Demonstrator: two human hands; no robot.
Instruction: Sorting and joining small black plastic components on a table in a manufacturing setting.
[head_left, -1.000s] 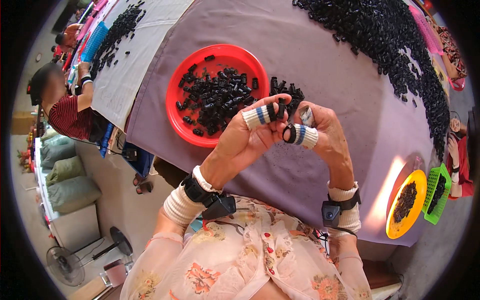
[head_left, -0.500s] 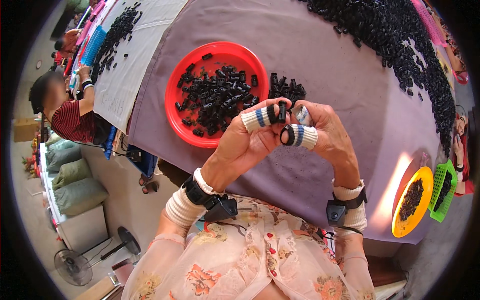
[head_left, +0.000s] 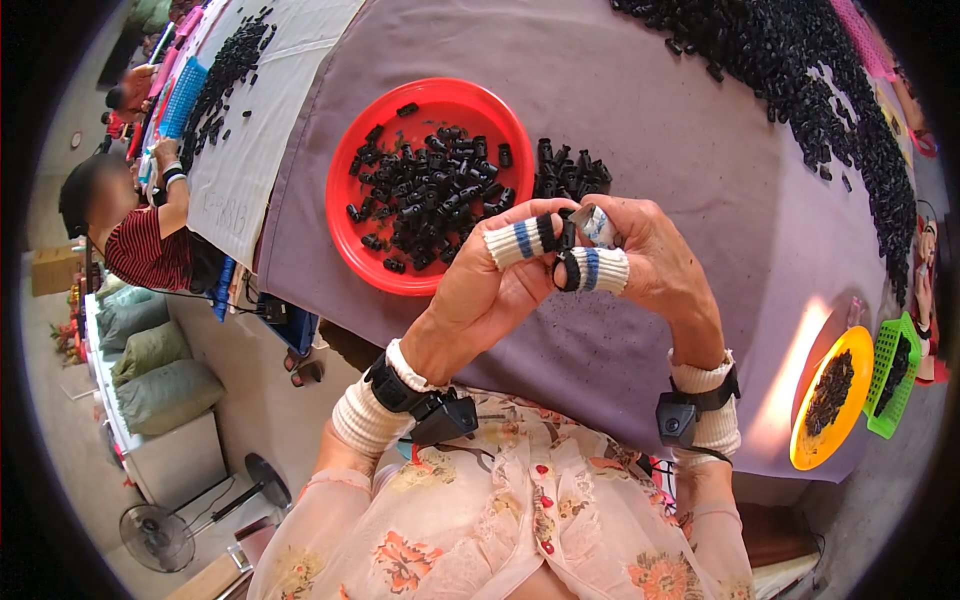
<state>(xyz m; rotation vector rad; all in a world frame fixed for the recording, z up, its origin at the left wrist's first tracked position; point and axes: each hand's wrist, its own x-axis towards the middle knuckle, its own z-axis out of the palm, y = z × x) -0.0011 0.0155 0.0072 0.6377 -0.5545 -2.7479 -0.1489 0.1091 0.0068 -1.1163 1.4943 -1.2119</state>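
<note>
Left hand (head_left: 468,292) and right hand (head_left: 655,250) are pinching a small black part (head_left: 568,236) between them over mauve cloth (head_left: 460,340), partly hiding it; a red dish (head_left: 455,100) and a black cluster (head_left: 572,172) are lying just beyond.

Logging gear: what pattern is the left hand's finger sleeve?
The left hand wears a finger sleeve in white with blue stripes and a black end; best: head view.

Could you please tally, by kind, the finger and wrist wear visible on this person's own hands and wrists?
Striped knit finger sleeves: 2, one each on left hand and right hand
Pale finger wrap: 1
Cream knit wrist cuffs: 2
Black wrist-strapped devices: 2
Total: 7
</note>
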